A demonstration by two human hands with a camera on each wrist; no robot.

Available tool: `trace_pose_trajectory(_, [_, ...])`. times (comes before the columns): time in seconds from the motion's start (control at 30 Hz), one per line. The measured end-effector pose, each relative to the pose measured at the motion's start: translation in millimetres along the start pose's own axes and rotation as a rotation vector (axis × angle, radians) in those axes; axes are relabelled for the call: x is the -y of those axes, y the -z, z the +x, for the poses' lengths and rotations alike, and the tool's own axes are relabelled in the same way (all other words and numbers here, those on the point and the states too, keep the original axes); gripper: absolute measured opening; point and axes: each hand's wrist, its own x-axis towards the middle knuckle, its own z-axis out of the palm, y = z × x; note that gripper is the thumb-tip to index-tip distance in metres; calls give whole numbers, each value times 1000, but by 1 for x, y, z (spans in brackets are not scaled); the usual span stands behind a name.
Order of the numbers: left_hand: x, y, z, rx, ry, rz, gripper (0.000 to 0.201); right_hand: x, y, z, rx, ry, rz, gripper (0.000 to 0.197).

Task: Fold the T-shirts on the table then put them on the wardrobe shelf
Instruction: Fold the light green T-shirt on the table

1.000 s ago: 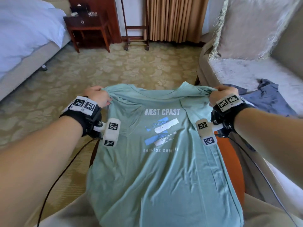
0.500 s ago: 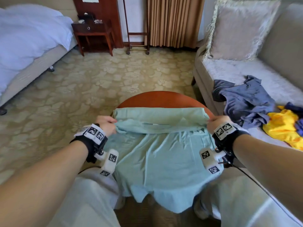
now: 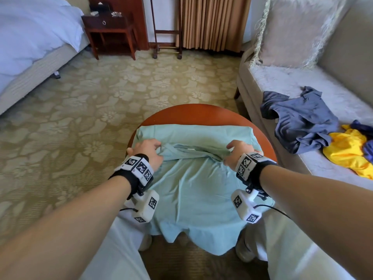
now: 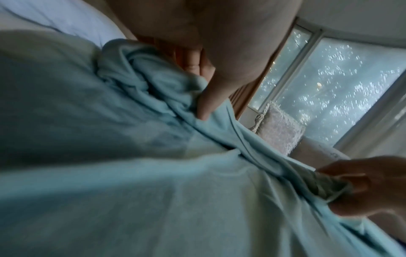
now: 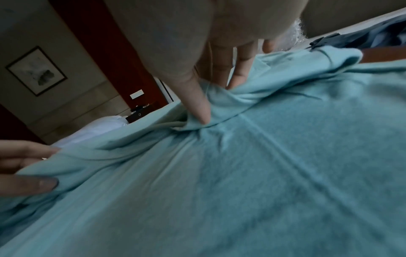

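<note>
Left hand (image 3: 148,153): thumb (image 4: 211,97) and fingers pinch a bunched fold of the teal T-shirt (image 3: 193,190) near its left shoulder; fingers curled down into the cloth, knuckles up in the head view. Right hand (image 3: 239,153): thumb (image 5: 197,104) pressed down onto a gathered ridge of the same shirt, fingers behind it curled onto the fabric, so the cloth is pinched between them near the right shoulder. Both hands sit level with each other, well apart, on either side of the collar.

The shirt lies on the round wooden table (image 3: 201,113), its top part folded toward the person so that a smooth doubled band runs along the far edge. The collar and a small label show between the hands. The lower hem hangs off the near edge of the table, between the person's knees.

Around: a sofa (image 3: 302,81) to the right, carrying a crumpled grey-blue garment (image 3: 298,118) and a yellow garment (image 3: 347,150) just beside it, plus a fringed cushion (image 3: 292,31). Patterned carpet (image 3: 101,102) below. A bed (image 3: 30,43) to the left, a dark nightstand (image 3: 111,27) beyond it, curtains (image 3: 212,21) at the back.
</note>
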Motion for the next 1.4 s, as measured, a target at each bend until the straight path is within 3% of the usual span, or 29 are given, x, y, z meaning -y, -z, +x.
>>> trace_pose_trajectory(0.07, [3,6,-4,-87,-58,-115,23,1,8,-7,-12,25,62,27])
trace_pose_trajectory(0.13, [8,16,-4,-95,-125,-200,36,2,19,-5,-48,69,114,18])
trace_pose_trajectory(0.17, [11,21,-3,-32,-153,-221,40,3,27,-8,-61,91,128,15])
trace_pose_trajectory(0.23, [14,34,-3,217,-201,-152,41,2,36,-10,-32,128,94,9])
trace_pose_trajectory(0.3, [15,42,-7,442,-203,-32,29,1,39,-12,168,202,-67,14])
trace_pose_trajectory(0.37, [16,48,-11,411,-163,-113,16,2,37,-17,378,192,-204,15])
trace_pose_trajectory(0.43, [17,54,-7,229,-49,-272,6,-2,40,-13,432,169,-132,18])
trace_pose_trajectory(0.53, [21,54,16,28,203,-438,17,-12,48,5,176,43,16,28])
trace_pose_trajectory(0.63, [25,49,32,-61,373,-518,35,-21,55,18,-9,-123,96,47])
trace_pose_trajectory(0.8, [23,39,58,-118,430,-608,37,-26,59,43,-107,-248,290,52])
trace_pose_trajectory(0.93, [11,33,80,-111,444,-554,41,-21,50,78,-127,-267,322,78])
trace_pose_trajectory(1.1, [7,32,108,-41,476,-491,33,-13,44,98,-113,-305,302,50])
trace_pose_trajectory(1.3, [25,29,140,12,434,-393,43,-19,48,119,-201,-240,367,33])
trace_pose_trajectory(1.4, [36,28,149,-10,409,-422,30,-24,50,128,-227,-211,374,28])
